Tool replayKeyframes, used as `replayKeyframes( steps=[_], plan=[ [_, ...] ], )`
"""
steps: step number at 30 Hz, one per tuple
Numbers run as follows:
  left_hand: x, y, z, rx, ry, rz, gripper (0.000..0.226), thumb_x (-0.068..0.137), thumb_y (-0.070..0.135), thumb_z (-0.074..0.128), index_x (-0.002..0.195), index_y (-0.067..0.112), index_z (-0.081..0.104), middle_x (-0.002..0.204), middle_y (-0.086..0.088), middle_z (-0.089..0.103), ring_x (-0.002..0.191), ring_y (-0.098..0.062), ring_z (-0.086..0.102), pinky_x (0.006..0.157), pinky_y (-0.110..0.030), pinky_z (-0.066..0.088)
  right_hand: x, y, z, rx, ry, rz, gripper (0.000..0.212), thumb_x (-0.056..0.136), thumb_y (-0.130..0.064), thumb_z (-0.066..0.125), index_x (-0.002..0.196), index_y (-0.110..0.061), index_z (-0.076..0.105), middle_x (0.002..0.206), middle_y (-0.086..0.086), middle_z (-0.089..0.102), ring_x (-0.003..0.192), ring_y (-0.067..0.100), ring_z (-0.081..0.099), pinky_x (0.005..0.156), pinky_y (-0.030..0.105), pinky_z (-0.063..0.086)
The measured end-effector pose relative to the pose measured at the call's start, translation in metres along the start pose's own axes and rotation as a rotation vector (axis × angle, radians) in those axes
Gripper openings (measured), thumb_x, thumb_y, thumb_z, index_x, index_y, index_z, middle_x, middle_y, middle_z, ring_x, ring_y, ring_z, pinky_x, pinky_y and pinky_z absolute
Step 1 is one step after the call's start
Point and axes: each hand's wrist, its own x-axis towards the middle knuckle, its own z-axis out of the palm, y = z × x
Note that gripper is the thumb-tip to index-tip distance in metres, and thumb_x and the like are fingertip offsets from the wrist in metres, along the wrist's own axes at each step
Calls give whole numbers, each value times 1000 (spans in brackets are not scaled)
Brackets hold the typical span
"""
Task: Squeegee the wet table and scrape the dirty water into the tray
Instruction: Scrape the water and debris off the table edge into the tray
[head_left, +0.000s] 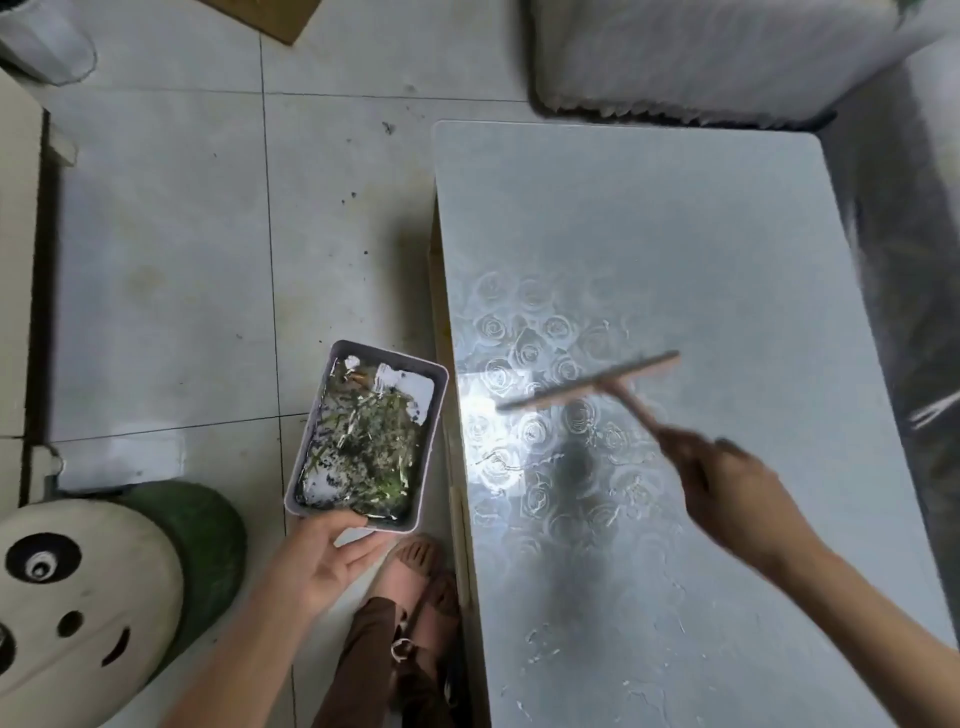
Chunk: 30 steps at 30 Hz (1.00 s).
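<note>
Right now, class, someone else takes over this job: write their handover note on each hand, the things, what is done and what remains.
Left hand holds the lilac rectangular plastic tray by its near end, beside the grey rose-patterned table's left edge.
Right hand grips the handle of the pink squeegee, its blurred blade over the tabletop.
Done: tray holds dirty water and green scraps.
Left: water streaks on the table's near half; scrape them into the tray.

Head view — steeply downward, close above table (675, 234).

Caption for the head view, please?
Right hand holds pink T-shaped squeegee over wet grey table; left hand holds lilac rectangular tray of dirty water.
</note>
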Motion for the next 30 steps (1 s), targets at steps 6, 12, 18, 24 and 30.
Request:
replayKeyframes(
  steps=[6, 12, 18, 24, 30],
  plan=[
    [-5, -15, 13, 58, 16, -10, 24, 82, -15, 45, 92, 6, 53, 95, -18, 64, 88, -45, 64, 92, -53, 46, 100, -1, -16, 135, -67, 113, 33, 97, -14, 40, 126, -15, 54, 106, 20, 65, 80, 39, 66, 76, 49, 56],
    [-13, -29, 24, 126, 31, -7, 46, 84, -14, 42, 123, 10, 48, 118, -16, 60, 98, -44, 61, 98, -53, 43, -11, 29, 49, 187, -92, 87, 50, 101, -20, 34, 149, -31, 27, 88, 16, 59, 83, 38, 62, 77, 40, 49],
    [-28, -42, 42, 169, 33, -57, 28, 84, -13, 42, 102, 7, 53, 128, -15, 57, 92, -43, 61, 99, -51, 42, -95, 57, 50, 171, -208, 96, 38, 101, -35, 32, 137, -34, 43, 85, 5, 58, 85, 31, 61, 73, 36, 47],
    [-47, -57, 64, 226, 17, -28, 35, 84, -13, 41, 113, 5, 48, 134, -16, 54, 97, -46, 59, 100, -52, 41, -13, 114, 15, 176, -28, 306, 28, 99, -23, 41, 119, -8, 55, 104, 25, 64, 92, 40, 62, 79, 43, 49],
    [-53, -76, 84, 279, -24, -26, 23, 84, -11, 41, 97, 3, 53, 126, -20, 58, 89, -47, 66, 79, -51, 57, -7, 119, 39, 271, -47, 483, 29, 95, -11, 37, 122, -4, 44, 107, 27, 63, 93, 39, 62, 70, 35, 42]
  ],
)
